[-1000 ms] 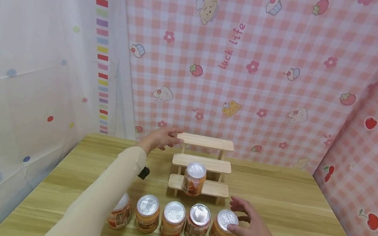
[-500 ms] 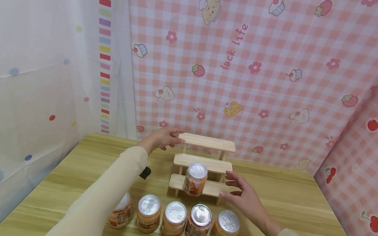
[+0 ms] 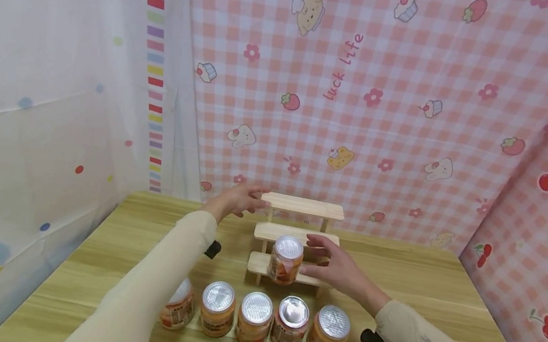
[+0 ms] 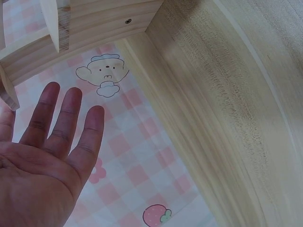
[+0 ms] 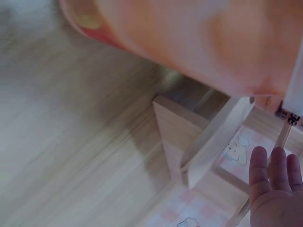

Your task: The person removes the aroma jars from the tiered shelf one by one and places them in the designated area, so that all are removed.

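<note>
A three-tier wooden stand (image 3: 302, 205) stands at the back of the table. One orange-labelled jar (image 3: 285, 267) with a silver lid is on its lowest step. My left hand (image 3: 242, 199) lies at the left end of the top step, thumb and forefinger at the board; in the left wrist view its other fingers (image 4: 66, 111) extend freely. My right hand (image 3: 336, 265) is just right of the jar on the stand, thumb and fingers spread apart. Contact with the jar is unclear. In the right wrist view the fingers (image 5: 278, 168) are fairly straight.
Along the front stands a row of similar jars, including a left one (image 3: 177, 309) partly behind my left sleeve and a right one (image 3: 328, 335) below my right forearm. A pink checked cloth (image 3: 386, 122) hangs behind the wooden table (image 3: 408, 288).
My right hand has let go of the rightmost front jar's lid area and moved up and left to the jar on the stand. My left hand stays at the top step.
</note>
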A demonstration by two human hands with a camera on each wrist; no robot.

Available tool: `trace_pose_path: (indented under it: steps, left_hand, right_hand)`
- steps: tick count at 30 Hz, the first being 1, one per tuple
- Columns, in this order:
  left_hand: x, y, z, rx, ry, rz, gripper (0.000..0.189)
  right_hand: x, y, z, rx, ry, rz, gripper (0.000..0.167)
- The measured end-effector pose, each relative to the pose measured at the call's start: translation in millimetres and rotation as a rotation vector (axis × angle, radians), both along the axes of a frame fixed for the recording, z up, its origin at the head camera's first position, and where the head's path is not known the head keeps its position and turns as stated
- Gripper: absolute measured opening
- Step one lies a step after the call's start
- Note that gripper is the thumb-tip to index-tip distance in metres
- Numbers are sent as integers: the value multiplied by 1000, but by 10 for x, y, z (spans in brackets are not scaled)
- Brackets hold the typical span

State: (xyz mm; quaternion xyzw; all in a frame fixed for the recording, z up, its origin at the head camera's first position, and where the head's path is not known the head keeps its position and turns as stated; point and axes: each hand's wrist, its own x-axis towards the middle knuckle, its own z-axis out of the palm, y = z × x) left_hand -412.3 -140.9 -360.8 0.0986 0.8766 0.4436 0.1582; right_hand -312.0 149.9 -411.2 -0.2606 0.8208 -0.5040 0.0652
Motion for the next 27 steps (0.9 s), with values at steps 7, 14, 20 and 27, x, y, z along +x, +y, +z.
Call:
trace_pose_path:
  steps: [7,14,20,27]
  left_hand:
    - [5,12,19,-7,-5,11,60]
    - [20,28,9,17,0,8,60]
    - [43,36,-5,24,-11,13,61]
    - [36,2,10,16,-1,18,61]
  right_hand:
    - [-78,-142,5,-21,-60,96,75]
    - [-98,-208,-46,7,-43,91,66]
    - [-76,-221,-56,28,-40,98,57]
    - [-77,-204,-32,35,18,88,55]
